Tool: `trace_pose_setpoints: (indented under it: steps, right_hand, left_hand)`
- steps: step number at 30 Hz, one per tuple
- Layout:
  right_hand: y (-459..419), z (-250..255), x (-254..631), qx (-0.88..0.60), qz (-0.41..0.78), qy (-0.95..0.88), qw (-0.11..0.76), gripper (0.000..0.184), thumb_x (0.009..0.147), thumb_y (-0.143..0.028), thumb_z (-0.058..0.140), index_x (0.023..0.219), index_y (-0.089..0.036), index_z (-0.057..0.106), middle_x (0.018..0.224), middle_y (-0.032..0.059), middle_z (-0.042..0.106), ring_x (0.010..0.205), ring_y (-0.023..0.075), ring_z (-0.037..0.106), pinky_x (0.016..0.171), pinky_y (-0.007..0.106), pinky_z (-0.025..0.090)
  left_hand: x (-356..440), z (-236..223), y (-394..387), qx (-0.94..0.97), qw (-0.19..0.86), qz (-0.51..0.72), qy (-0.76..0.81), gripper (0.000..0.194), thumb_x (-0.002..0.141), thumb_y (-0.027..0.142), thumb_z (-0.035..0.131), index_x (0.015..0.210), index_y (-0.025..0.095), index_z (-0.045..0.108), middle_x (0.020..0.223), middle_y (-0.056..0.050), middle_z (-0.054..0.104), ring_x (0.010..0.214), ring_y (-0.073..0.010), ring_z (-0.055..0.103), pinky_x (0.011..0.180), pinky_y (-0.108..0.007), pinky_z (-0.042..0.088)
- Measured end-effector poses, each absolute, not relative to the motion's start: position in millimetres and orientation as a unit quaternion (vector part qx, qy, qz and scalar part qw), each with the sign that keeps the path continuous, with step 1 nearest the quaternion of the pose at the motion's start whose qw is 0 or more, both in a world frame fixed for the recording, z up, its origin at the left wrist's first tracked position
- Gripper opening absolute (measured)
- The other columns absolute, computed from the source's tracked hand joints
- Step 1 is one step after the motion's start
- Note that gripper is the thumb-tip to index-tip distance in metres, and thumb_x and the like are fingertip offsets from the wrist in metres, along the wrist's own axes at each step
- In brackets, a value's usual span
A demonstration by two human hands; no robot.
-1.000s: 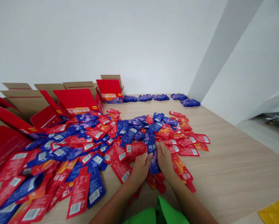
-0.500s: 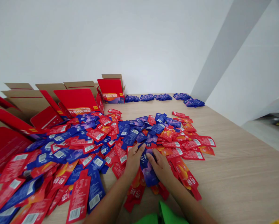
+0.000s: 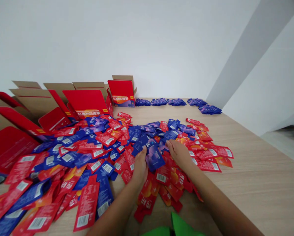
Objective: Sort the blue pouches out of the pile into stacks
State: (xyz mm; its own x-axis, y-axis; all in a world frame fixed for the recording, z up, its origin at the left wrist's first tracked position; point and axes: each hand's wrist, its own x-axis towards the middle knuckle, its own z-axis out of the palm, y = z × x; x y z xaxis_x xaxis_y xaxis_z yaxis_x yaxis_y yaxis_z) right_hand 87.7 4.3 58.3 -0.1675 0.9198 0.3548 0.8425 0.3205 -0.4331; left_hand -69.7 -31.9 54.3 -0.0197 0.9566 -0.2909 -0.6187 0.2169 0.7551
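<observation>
My left hand [image 3: 140, 167] is closed on a blue pouch [image 3: 154, 155] with purple fruit print, its thumb on the front, tilted above the pile. More blue foil shows behind that pouch, perhaps further pouches held with it. My right hand [image 3: 178, 153] is apart from the left one, over the pile's right part. Its fingers are curled in beside a blue pouch [image 3: 171, 135]; whatever they grip is hidden. Below the hands lie several red pouches [image 3: 148, 193] with orange fruit print, spread on the table.
A mixed heap of red and blue pouches [image 3: 70, 157] covers the table's left side. Open red cartons [image 3: 85, 101] stand behind it, with another carton [image 3: 122, 93] by the wall. Fanned stacks of blue pouches [image 3: 176, 102] lie along the back. Wooden tabletop [image 3: 255, 183] extends right.
My right hand has left the held blue pouch and moved right and forward to the pile. The left hand now holds that pouch alone, tilted. More red pouches show between my arms.
</observation>
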Motion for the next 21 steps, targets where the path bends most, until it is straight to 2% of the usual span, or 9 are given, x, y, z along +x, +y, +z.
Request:
trace_pose_setpoints:
  steps: [1,2,5,7,10,13,15,18,21]
  right_hand:
    - [15.6,54.1,93.7,-0.568,0.026,-0.776,0.273,0.027,0.086,-0.027,0.040,0.098,-0.019,0.063,0.099,0.0112,0.067,0.095,0.0249,0.059,0.080,0.037,0.045]
    - [26.4,49.0,98.9,-0.561,0.001,-0.790,0.248,0.033,0.081,-0.022,0.046,0.110,-0.017,0.060,0.114,0.0139,0.062,0.108,0.0276,0.054,0.089,0.041,0.042]
    - [51.4,32.5,108.6,-0.573,-0.016,-0.801,0.174,0.047,0.077,-0.014,0.048,0.123,-0.017,0.055,0.130,0.0149,0.053,0.120,0.0314,0.046,0.098,0.050,0.036]
    - [61.1,25.5,111.3,-0.577,-0.005,-0.799,0.168,0.041,0.081,-0.014,0.044,0.118,-0.021,0.059,0.126,0.0128,0.058,0.117,0.0310,0.050,0.097,0.052,0.035]
    - [67.0,30.2,115.1,-0.554,0.024,-0.795,0.245,0.033,0.083,-0.017,0.044,0.107,-0.024,0.065,0.114,0.0107,0.065,0.111,0.0289,0.055,0.097,0.051,0.037]
    - [63.1,57.6,119.6,-0.535,0.027,-0.778,0.327,0.032,0.086,-0.021,0.040,0.106,-0.020,0.064,0.111,0.0118,0.065,0.109,0.0267,0.055,0.096,0.045,0.037]
    - [54.8,83.7,119.4,-0.541,0.011,-0.758,0.363,0.035,0.090,-0.026,0.033,0.109,-0.017,0.061,0.112,0.0138,0.063,0.108,0.0257,0.054,0.094,0.042,0.037]
    - [38.1,115.2,108.8,-0.556,0.011,-0.721,0.413,0.036,0.093,-0.038,0.029,0.097,-0.019,0.060,0.088,0.0095,0.065,0.083,0.0223,0.058,0.076,0.036,0.042]
    - [23.2,118.2,86.2,-0.537,0.104,-0.736,0.398,0.036,0.090,-0.045,0.034,0.068,-0.023,0.052,0.060,0.0001,0.054,0.058,0.0166,0.050,0.057,0.029,0.038]
  left_hand:
    - [-72.8,54.5,-29.6,0.206,0.671,0.585,0.406,0.039,0.072,0.049,0.064,0.086,0.012,0.065,0.080,-0.009,0.072,0.083,-0.0238,0.068,0.075,-0.036,0.054]
    - [-75.1,55.0,-27.9,0.201,0.676,0.579,0.408,0.038,0.075,0.049,0.062,0.086,0.013,0.065,0.078,-0.009,0.072,0.081,-0.0237,0.068,0.074,-0.036,0.054]
    - [-77.6,58.2,-26.5,0.182,0.698,0.563,0.404,0.031,0.081,0.044,0.057,0.086,0.014,0.065,0.075,-0.008,0.072,0.078,-0.0225,0.069,0.072,-0.035,0.055]
    - [-77.6,60.8,-27.1,0.165,0.728,0.537,0.394,0.030,0.083,0.043,0.054,0.086,0.014,0.065,0.076,-0.008,0.071,0.077,-0.0223,0.069,0.071,-0.034,0.055]
    - [-79.2,62.1,-27.5,0.156,0.757,0.505,0.384,0.027,0.081,0.038,0.058,0.091,0.014,0.064,0.079,-0.009,0.071,0.074,-0.0209,0.069,0.066,-0.030,0.056]
    - [-82.6,59.3,-26.8,0.172,0.745,0.520,0.381,0.021,0.074,0.020,0.064,0.093,0.011,0.063,0.081,-0.009,0.072,0.072,-0.0189,0.069,0.065,-0.026,0.055]
    - [-84.1,57.1,-26.0,0.176,0.731,0.537,0.384,0.019,0.075,0.016,0.062,0.093,0.011,0.062,0.079,-0.009,0.071,0.071,-0.0193,0.069,0.065,-0.027,0.055]
    - [-83.4,57.1,-25.2,0.169,0.708,0.563,0.390,0.015,0.078,0.020,0.058,0.092,0.014,0.060,0.076,-0.006,0.071,0.072,-0.0201,0.069,0.069,-0.033,0.056]
    - [-78.6,61.5,-27.1,0.147,0.703,0.571,0.397,0.018,0.079,0.027,0.058,0.094,0.016,0.061,0.081,-0.005,0.071,0.077,-0.0202,0.069,0.073,-0.035,0.055]
